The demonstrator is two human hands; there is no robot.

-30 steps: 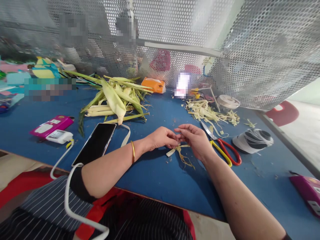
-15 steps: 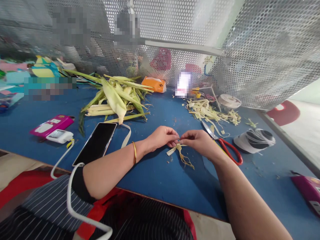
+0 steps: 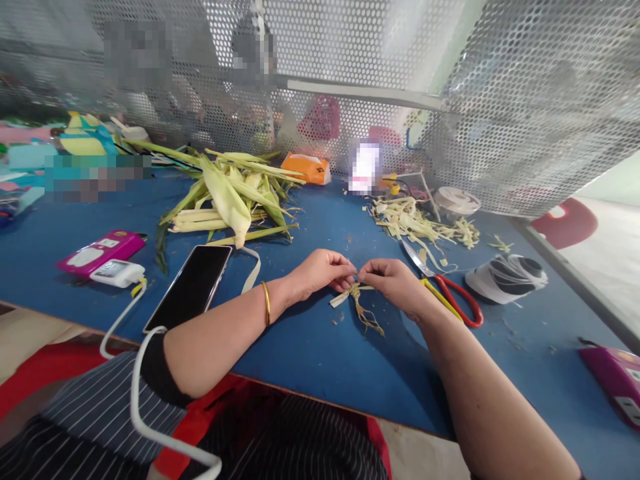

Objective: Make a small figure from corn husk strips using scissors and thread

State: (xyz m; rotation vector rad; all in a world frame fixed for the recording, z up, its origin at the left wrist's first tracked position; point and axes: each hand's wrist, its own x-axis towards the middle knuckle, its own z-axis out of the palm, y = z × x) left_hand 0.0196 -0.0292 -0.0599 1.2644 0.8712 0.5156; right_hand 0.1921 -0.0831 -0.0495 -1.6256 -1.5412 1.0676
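Scissors (image 3: 431,273) beside the hands (image 3: 397,283)

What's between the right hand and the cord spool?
The red-and-yellow-handled scissors lie on the table between the right hand and the cord spool. Shows in the head view.

A dark-screened phone (image 3: 193,283) lies near a white adapter (image 3: 117,273); an orange packet (image 3: 307,171) (white-topped) sits near perforated panels (image 3: 345,57).
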